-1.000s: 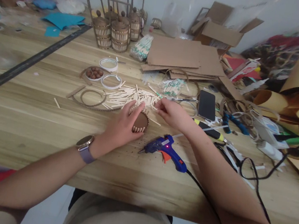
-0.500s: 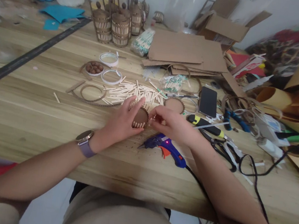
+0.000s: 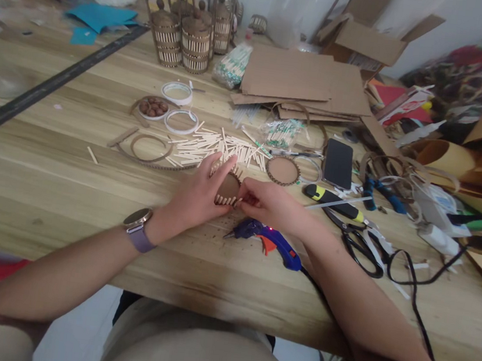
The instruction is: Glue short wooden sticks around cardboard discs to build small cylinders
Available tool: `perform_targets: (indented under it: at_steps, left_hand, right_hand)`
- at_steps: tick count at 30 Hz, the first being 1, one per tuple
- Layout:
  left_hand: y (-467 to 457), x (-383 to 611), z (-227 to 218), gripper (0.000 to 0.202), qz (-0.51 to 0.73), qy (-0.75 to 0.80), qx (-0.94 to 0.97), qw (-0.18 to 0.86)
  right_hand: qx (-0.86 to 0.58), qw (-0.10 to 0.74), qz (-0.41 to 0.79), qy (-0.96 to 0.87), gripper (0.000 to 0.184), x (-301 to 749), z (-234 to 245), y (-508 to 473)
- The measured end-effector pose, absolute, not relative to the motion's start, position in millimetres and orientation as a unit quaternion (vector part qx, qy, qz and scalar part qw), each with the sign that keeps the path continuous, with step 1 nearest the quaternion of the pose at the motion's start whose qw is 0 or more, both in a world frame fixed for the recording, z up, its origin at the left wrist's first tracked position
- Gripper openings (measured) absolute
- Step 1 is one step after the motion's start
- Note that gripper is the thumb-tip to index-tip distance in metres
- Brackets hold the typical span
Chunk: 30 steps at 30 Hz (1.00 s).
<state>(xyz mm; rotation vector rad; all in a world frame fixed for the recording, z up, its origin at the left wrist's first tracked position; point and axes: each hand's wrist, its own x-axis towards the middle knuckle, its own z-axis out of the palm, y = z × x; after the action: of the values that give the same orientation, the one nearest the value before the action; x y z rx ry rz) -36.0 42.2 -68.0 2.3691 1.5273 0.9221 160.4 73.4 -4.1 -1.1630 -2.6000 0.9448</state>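
My left hand (image 3: 190, 198) curls around a round cardboard base (image 3: 227, 189), thumb at the near side and fingers over the far side. Short pale sticks stand along the base's rim. At its right edge, my right hand (image 3: 273, 205) has thumb and forefinger pinched together on what looks like one short stick, mostly hidden by the fingertips. A blue hot glue gun (image 3: 287, 252) with an orange trigger lies just below the right hand, its light lit red. Beyond the hands is a loose heap of short wooden sticks (image 3: 201, 145).
Another round cardboard base (image 3: 283, 170), a phone (image 3: 338, 164), a yellow-black utility knife (image 3: 330, 201) and scissors (image 3: 362, 251) lie to the right. Tape rolls (image 3: 181, 121) and a dish of brown beads (image 3: 153, 107) sit at left. Finished lidded baskets (image 3: 196, 46) stand behind.
My right hand's fingertips have moved slightly down and left, from beside the base to its rim, and closed more tightly. The left hand keeps its hold. The view has shifted slightly.
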Motion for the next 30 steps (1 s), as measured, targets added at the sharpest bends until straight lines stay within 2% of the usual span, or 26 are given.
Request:
perform_targets:
  at_steps: [8, 21, 30]
  left_hand:
    - [42.3, -35.6, -65.3, 0.102, 0.299, 0.518, 0.797, 0.089]
    - [43.3, -37.6, -66.2, 0.105, 0.302, 0.499, 0.808, 0.088]
    - [44.1, -38.8, -66.8, 0.103, 0.305, 0.485, 0.815, 0.09]
  right_hand:
    - [-0.389, 0.074, 0.295, -0.869, 0.009, 157.2, -5.7, 72.4]
    - [-0.374, 0.132, 0.296, -0.869, 0.013, 156.9, -14.5, 70.7]
    - [-0.398, 0.128, 0.292, -0.86, 0.013, 153.8, -15.2, 69.0]
